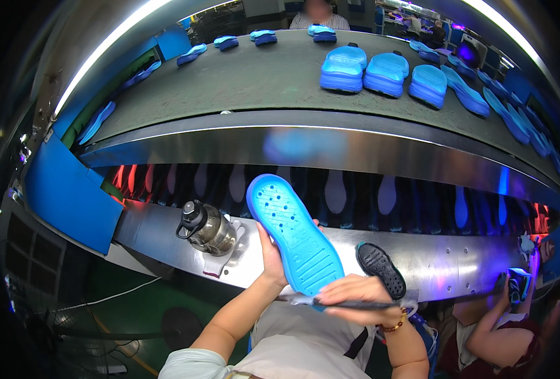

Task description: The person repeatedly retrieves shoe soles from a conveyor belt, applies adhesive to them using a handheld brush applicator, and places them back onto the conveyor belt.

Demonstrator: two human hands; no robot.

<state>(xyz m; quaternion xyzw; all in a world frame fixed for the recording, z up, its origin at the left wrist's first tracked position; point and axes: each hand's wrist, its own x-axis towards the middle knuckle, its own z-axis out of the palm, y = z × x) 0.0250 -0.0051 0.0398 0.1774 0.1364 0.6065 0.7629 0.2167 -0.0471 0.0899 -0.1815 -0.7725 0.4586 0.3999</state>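
A bright blue shoe sole point(296, 237) is tilted up in front of me, its hollow inner face with small holes and ridges toward me. My left hand point(272, 258) is closed around its left edge, with fingertips showing at the far right edge. In my right hand point(358, 292) is a brush point(363, 305) with a dark handle, and its pale tip is at the sole's near end. A black shoe sole point(381, 268) lies on the metal ledge just beyond my right hand.
A dark-lidded water bottle point(209, 228) stands on a whitish cloth point(231, 251) at the left of the metal ledge point(432, 252). Above runs a green conveyor belt point(229, 82) carrying several blue soles point(343, 66). More soles sit below it under reddish light. A co-worker's arm point(492, 331) is at right.
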